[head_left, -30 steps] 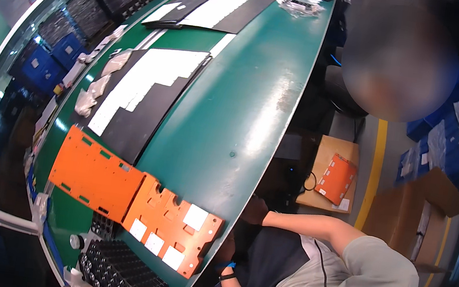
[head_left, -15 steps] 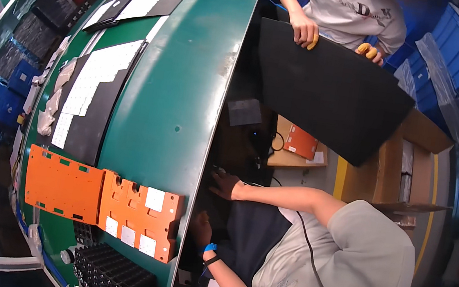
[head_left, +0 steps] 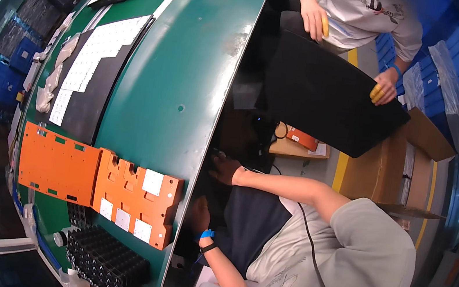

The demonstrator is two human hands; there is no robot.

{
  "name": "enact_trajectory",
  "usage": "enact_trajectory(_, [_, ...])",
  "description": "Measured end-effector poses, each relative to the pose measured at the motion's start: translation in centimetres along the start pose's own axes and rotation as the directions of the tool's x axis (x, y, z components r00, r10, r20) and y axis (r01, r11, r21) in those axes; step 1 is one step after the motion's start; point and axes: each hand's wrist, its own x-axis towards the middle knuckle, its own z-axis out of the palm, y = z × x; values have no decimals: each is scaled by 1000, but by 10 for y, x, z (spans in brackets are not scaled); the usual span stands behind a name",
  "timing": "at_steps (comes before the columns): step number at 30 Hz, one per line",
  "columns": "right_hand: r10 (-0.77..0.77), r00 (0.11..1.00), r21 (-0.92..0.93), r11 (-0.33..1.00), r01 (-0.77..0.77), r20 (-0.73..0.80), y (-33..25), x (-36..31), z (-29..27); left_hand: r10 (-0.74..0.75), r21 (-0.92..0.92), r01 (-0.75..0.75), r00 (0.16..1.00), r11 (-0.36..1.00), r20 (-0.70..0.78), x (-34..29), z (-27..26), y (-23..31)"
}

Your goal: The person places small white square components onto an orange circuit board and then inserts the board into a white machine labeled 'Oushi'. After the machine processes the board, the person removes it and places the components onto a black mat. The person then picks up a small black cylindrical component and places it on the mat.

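Note:
My right hand (head_left: 227, 169) is in the shadow beside the near edge of the green table (head_left: 157, 92), its fingers apart and nothing plainly in them. A small pale thing (head_left: 218, 153) shows by its fingertips; whether they touch is unclear. Below it, my left hand (head_left: 200, 214), with a blue wristband (head_left: 207, 234), reaches into the same dark gap, its fingers too dim to read. On the table near my left hand lie a flat orange panel (head_left: 59, 163) and an orange molded block (head_left: 133, 200) with white square pads.
A co-worker in yellow finger covers holds a large black sheet (head_left: 324, 92) across the far side. An open cardboard box (head_left: 375, 173) stands right. Black sheets with white pads (head_left: 108, 47) lie along the table, and a black cell tray (head_left: 107, 264) stands at its near end.
The co-worker's hand on the right has moved down to the sheet's right side, and the sheet has shifted slightly. My hands stay in nearly the same place while the view shifts a little.

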Motion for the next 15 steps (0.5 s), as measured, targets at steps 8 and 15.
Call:
enact_trajectory(8, [-6,998,-3,1000,6,-60,2,1,2,24,64,-17,994,998,-111,4,11,-7])
enact_trajectory(15, [-107,993,-15,994,106,-52,-11,-7,-3,-18,80,28,992,996,-123,0,5,-9])
